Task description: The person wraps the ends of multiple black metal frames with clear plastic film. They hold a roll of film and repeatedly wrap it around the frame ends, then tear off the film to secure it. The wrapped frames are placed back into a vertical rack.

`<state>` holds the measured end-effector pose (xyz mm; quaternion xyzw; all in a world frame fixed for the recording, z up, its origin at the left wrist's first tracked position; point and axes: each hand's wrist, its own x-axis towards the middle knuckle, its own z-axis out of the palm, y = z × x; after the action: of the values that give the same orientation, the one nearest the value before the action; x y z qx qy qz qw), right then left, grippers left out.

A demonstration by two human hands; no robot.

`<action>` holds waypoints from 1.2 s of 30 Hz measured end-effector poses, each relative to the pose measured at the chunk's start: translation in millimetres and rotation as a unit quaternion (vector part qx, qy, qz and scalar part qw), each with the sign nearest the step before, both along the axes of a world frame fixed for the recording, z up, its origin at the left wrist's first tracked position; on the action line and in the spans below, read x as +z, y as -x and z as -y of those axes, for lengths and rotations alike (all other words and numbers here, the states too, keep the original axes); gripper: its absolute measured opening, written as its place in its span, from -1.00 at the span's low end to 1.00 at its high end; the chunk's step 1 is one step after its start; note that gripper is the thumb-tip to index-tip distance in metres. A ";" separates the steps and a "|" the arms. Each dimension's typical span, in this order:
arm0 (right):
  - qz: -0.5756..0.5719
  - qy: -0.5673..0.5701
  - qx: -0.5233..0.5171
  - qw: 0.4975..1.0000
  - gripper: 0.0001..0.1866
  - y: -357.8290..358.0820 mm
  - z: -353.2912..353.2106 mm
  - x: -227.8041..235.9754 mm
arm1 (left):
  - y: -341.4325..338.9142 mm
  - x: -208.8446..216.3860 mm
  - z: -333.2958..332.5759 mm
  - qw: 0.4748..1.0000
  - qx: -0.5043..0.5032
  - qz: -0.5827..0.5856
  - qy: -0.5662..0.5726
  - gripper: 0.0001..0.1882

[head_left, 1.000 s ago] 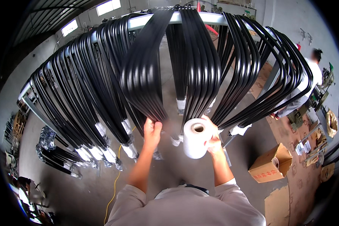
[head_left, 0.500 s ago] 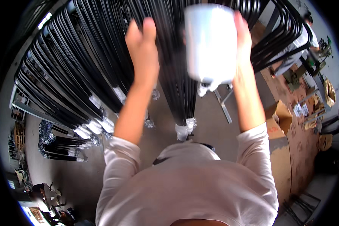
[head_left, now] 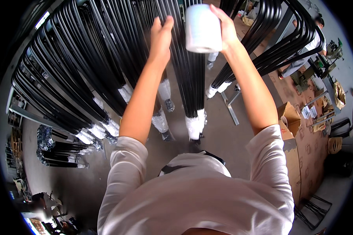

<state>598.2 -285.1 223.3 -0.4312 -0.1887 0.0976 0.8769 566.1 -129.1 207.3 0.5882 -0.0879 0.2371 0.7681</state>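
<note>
A roll of clear plastic wrap is in my right hand, whose fingers are around its right side. The roll stands upright in front of a bundle of black tubes. That bundle's lower end is wrapped in clear film. My left hand is just left of the bundle, thumb and a finger raised and apart, with nothing seen in it. Whether it touches the tubes I cannot tell.
Rows of bent black tubes hang at left, film on their ends. More bent tubes hang at right. A wrapped tube bundle lies on the floor. Cardboard boxes stand at right; a person is at far right.
The wrap roll has moved left and farther from me with my right hand. My left hand has shifted right, closer to the tube bundle.
</note>
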 end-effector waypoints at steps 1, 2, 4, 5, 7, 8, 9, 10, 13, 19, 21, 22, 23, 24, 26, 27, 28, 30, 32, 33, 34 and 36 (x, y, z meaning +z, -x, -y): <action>-0.029 0.020 0.001 0.999 -0.59 14.5 0.1 -6.3 | 3.7 -15.2 -2.3 0.999 -0.035 0.016 0.027 -0.69; -0.009 0.056 0.004 0.998 -0.54 12.3 8.5 -26.9 | -0.7 -42.6 -8.0 0.999 -0.034 -0.010 0.033 -0.61; -0.077 0.053 0.021 0.995 -0.53 24.5 14.0 -69.2 | 0.3 -103.7 -20.6 0.992 -0.036 -0.114 0.037 -0.46; -0.083 0.041 0.050 0.994 -0.52 28.2 25.7 -96.2 | 13.5 -114.8 -22.9 0.977 -0.108 -0.183 0.027 -0.46; -0.138 -0.015 0.104 0.985 -0.56 39.7 46.4 -147.4 | 24.0 -148.2 -15.7 0.973 -0.124 -0.193 -0.009 -0.58; -0.186 -0.030 0.101 0.977 -0.54 49.5 49.9 -167.9 | 18.8 -173.3 -18.8 0.971 -0.141 -0.194 -0.012 -0.55; -0.196 -0.018 0.105 0.975 -0.48 56.2 56.8 -191.5 | 11.1 -198.8 -23.6 0.968 -0.156 -0.193 -0.016 -0.51; -0.220 0.001 0.100 0.970 -0.44 66.0 60.2 -206.5 | 6.8 -215.9 -25.6 0.970 -0.147 -0.193 -0.017 -0.50; -0.282 0.079 0.102 0.951 -0.37 79.2 75.7 -255.0 | -8.0 -250.0 -22.6 0.971 -0.142 -0.194 -0.015 -0.45; -0.286 0.202 0.064 0.935 -0.53 89.0 75.8 -280.5 | -4.7 -330.9 -33.4 0.942 -0.143 -0.291 -0.090 -0.40; -0.312 0.195 0.095 0.925 -0.45 80.5 66.4 -280.5 | 7.0 -373.9 -45.8 0.948 -0.150 -0.267 -0.084 -0.40; -0.324 0.200 0.095 0.920 -0.39 75.1 70.0 -282.0 | 19.5 -366.3 -33.0 0.937 -0.140 -0.312 -0.074 -0.42; -0.335 0.205 0.095 0.915 -0.32 69.4 72.3 -282.3 | 30.1 -357.1 -21.6 0.923 -0.129 -0.356 -0.064 -0.45; -0.329 0.210 0.098 0.915 -0.36 66.0 64.3 -272.4 | 40.9 -355.7 -26.4 0.923 -0.150 -0.347 -0.064 -0.46; -0.300 0.195 0.122 0.926 -0.40 53.1 59.7 -276.5 | 53.2 -357.0 -29.9 0.921 -0.202 -0.327 -0.064 -0.49; -0.298 0.182 0.130 0.928 -0.40 48.1 56.4 -282.0 | 58.3 -352.8 -29.7 0.913 -0.233 -0.329 -0.055 -0.50; -0.285 0.184 0.145 0.930 -0.40 45.6 51.5 -279.7 | 65.3 -346.4 -30.3 0.904 -0.264 -0.332 -0.044 -0.50; -0.246 0.171 0.165 0.940 -0.26 48.8 39.5 -266.4 | 77.8 -340.3 -30.9 0.896 -0.294 -0.330 -0.041 -0.53; -0.205 0.249 0.118 0.939 -0.21 54.5 35.1 -278.4 | 89.5 -340.4 -30.7 0.898 -0.296 -0.319 -0.056 -0.56; -0.181 0.289 0.095 0.935 -0.18 55.7 32.9 -282.7 | 93.7 -345.2 -32.6 0.903 -0.279 -0.322 -0.061 -0.58; -0.178 0.279 0.091 0.939 -0.20 57.2 30.6 -286.3 | 98.3 -351.8 -34.7 0.906 -0.263 -0.324 -0.065 -0.60; -0.171 0.259 0.085 0.947 -0.25 60.5 24.7 -290.4 | 106.9 -358.9 -38.0 0.908 -0.242 -0.331 -0.084 -0.63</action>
<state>537.7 -309.8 -67.1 -0.6031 -0.0401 0.2893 0.7422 459.2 -91.2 -151.6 0.6559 0.0116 -0.1727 0.7348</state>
